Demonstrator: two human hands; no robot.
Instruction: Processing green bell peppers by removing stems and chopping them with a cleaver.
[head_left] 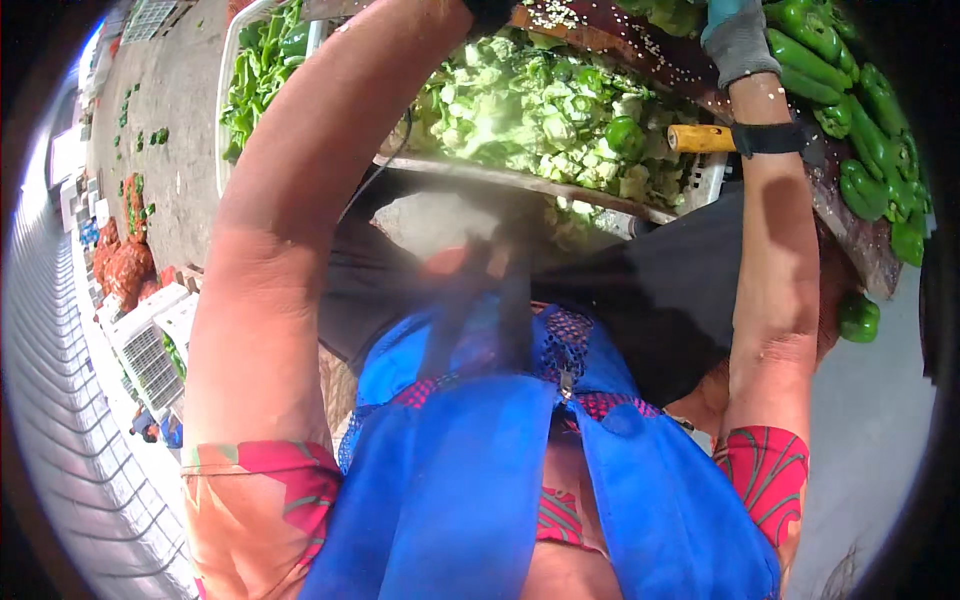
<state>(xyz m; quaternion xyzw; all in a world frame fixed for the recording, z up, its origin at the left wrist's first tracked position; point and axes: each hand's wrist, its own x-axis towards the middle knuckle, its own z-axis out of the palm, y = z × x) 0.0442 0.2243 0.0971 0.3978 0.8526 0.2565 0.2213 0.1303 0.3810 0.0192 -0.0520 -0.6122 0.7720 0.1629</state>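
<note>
My left arm stretches to the top edge, where only a black band [490, 12] at the wrist shows; the hand itself is out of the picture. My right hand [738, 48], in a grey and teal glove, reaches up beside a pile of green peppers [880, 130]. Its fingers are cut off by the top edge, so what they hold is hidden. A yellow wooden handle [698, 138] lies by my right wrist, partly covered by it. Below and between my arms, a crate [708, 185] holds pale green pepper cores and scraps [540, 110], with one rounder green pepper [624, 136] on top.
Pale seeds [555, 14] dot the dark board [620, 40] at the top. A white crate [226, 110] of slim green peppers stands at the left. One pepper [858, 318] lies below the board's right end. Farther left are white crates [150, 345] and reddish net sacks [125, 268].
</note>
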